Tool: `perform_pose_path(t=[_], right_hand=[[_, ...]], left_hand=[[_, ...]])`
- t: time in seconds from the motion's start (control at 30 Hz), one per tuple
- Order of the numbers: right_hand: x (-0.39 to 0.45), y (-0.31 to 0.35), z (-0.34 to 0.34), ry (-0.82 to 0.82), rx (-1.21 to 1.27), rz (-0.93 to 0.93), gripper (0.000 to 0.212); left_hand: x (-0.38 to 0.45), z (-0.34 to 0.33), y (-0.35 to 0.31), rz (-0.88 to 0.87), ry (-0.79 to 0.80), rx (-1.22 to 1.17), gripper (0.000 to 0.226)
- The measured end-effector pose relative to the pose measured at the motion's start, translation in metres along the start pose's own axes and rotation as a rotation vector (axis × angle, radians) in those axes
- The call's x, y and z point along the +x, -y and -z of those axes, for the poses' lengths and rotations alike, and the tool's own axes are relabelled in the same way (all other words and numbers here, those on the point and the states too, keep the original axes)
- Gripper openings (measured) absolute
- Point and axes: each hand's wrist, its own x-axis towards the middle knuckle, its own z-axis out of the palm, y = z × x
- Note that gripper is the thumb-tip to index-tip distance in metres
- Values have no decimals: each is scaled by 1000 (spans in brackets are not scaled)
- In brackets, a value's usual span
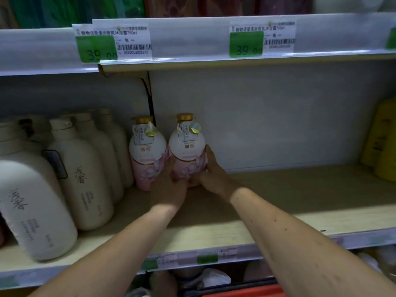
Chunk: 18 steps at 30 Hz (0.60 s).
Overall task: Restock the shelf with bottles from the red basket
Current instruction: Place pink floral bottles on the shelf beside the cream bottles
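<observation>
Two pink-and-white pump bottles with gold caps stand upright at the back of the wooden shelf. My left hand and my right hand both grip the right one, one on each side of its lower body. The left pink bottle stands just beside it, touching or nearly touching. A strip of the red basket shows at the bottom edge, under the shelf.
Several cream-white bottles fill the shelf's left part, the nearest at the front edge. Yellow bottles stand at the far right. The upper shelf's price rail hangs overhead. A metal bracket runs down the back wall behind the pink bottles.
</observation>
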Motion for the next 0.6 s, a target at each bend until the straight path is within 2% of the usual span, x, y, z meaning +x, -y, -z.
perform_pose_path(t=[0.07,0.2,0.3,0.43,0.53,0.6], right_hand=[[0,0,5,-6,-30,5,92],[-4,0,15,72,-61,-51,114],[-2,0,12,41,-24,-61,119],[2,-3,7,12,1,-29,107],[4,-5,5,1,-2,-18,99],[5,-4,4,2,-25,-20,97]], left_hand=[[2,0,3,21,35,48,45],[7,2,8,29,106,-34,54],[6,7,10,20,59,-88,63],[5,1,7,47,80,-122,69],[1,-2,1,64,57,-32,59],[0,1,-3,39,81,-22,60]])
